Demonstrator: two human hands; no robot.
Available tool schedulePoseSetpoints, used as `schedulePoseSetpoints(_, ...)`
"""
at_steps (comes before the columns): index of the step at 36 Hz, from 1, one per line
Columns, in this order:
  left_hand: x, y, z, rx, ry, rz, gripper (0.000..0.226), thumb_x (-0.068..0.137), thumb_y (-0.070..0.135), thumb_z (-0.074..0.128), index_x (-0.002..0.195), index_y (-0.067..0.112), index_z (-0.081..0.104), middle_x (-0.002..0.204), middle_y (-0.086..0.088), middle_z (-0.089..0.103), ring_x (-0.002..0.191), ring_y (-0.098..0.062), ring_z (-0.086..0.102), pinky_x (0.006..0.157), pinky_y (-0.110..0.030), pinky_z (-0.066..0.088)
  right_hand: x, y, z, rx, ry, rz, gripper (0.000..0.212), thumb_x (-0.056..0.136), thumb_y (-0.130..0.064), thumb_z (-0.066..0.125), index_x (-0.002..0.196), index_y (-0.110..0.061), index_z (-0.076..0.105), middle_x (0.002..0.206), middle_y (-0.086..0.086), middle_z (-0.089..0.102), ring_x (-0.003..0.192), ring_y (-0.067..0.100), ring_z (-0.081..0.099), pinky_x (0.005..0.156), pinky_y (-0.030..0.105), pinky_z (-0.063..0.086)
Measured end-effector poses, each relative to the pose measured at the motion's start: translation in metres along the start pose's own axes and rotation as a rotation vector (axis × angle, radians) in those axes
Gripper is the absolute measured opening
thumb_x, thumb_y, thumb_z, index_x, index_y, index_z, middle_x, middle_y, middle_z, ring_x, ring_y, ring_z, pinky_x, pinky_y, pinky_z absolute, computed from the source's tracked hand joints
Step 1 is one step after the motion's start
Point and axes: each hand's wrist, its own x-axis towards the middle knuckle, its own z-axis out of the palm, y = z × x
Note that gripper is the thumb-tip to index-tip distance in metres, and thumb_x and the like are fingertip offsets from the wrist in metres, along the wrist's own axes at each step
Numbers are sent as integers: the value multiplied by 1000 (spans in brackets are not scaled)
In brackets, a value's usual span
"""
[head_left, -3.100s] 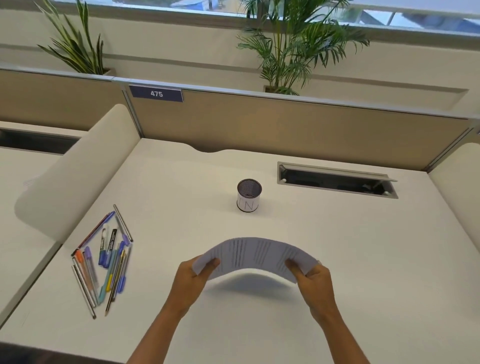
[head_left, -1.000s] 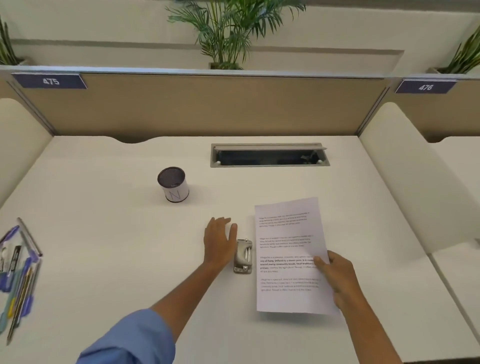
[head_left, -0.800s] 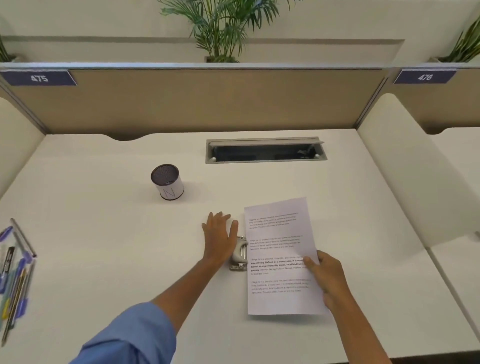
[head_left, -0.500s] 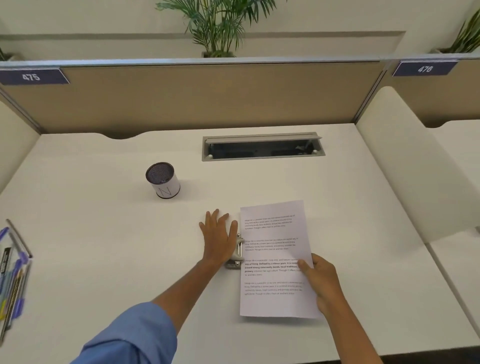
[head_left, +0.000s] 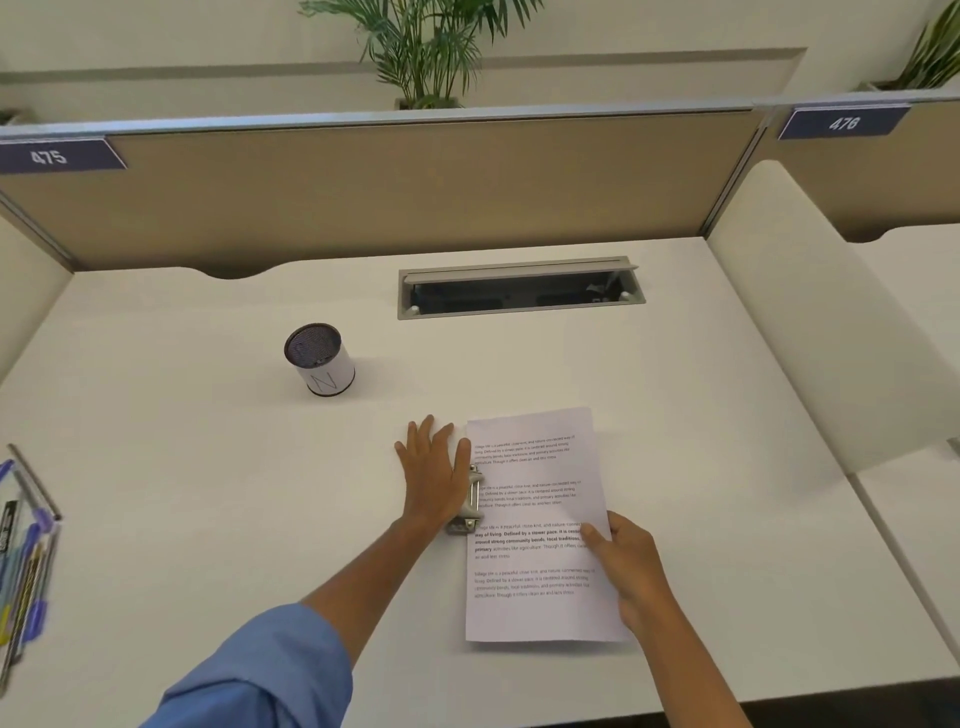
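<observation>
A printed stack of paper (head_left: 535, 493) lies on the white desk (head_left: 208, 493), its left edge slid into a small metal hole punch (head_left: 469, 506). My left hand (head_left: 434, 475) lies flat on the punch with straight fingers and covers most of it. My right hand (head_left: 626, 564) holds the paper at its right edge, thumb on top of the sheet and fingers curled under.
A mesh pen cup (head_left: 319, 358) marked N stands behind and left of my hands. Several pens (head_left: 26, 566) lie at the desk's left edge. An open cable tray (head_left: 519, 288) sits near the back partition (head_left: 415, 192). A rounded side divider (head_left: 810, 322) rises on the right.
The paper has slid left until its edge entered the punch. My left hand has stayed flat on the punch; my right hand moved left with the sheet.
</observation>
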Motion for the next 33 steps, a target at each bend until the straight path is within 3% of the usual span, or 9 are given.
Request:
schedulePoseSetpoints(8,0,-1,0,12,-1,10,51,114,34,44,158,8,48,177,-14,23,168,-34,4,135,-54,-5,0,0,3,-26,-10,14,17,102,-13,70,102,-28,79,103,-6,84,95,20,80,77,35,63)
schedulePoseSetpoints(13,0,-2,1,40,-3,19,52,114,35,44,159,8,46,176,-15,22,168,-36,4,135,-56,-4,2,1,2,-38,-23,21,16,102,-12,70,110,-23,79,107,-6,83,98,17,79,78,32,62)
schedulePoseSetpoints(23,4,-7,3,225,-62,64,60,116,40,31,169,13,25,180,-12,8,168,-33,-5,134,-59,-6,5,-1,4,-90,-26,22,17,102,-11,69,106,-24,79,108,-3,83,100,22,79,93,45,64)
schedulePoseSetpoints(28,6,-11,6,294,-68,66,62,116,41,28,171,15,18,182,-10,2,169,-30,-8,134,-60,-7,3,-6,6,-119,-7,20,17,101,-10,69,101,-24,79,103,-6,84,94,16,79,74,30,61)
schedulePoseSetpoints(33,6,-17,10,338,-44,62,64,116,42,25,172,16,13,182,-8,0,169,-28,-10,133,-61,-9,3,-11,7,-161,2,37,16,101,-11,70,100,-24,78,102,-7,83,93,13,78,68,25,57)
